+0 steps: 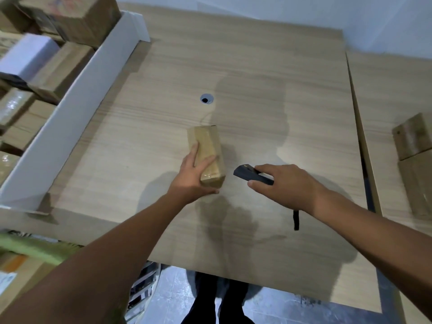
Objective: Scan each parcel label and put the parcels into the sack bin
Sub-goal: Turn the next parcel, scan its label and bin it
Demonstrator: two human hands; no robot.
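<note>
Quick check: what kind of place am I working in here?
Probably a parcel sorting room: taped cardboard boxes piled at the left, a parcel held by the left hand on the table, and a scanner in the right hand.

I read the table (257,66) as pale wood with darker horizontal grain streaks. The parcel (208,146) is tan cardboard under glossy clear tape. The scanner (245,174) is black, and its strap (296,219) is also black. The divider (70,118) is white. The boxes (77,17) are brown. The grommet (206,99) is grey.
</note>
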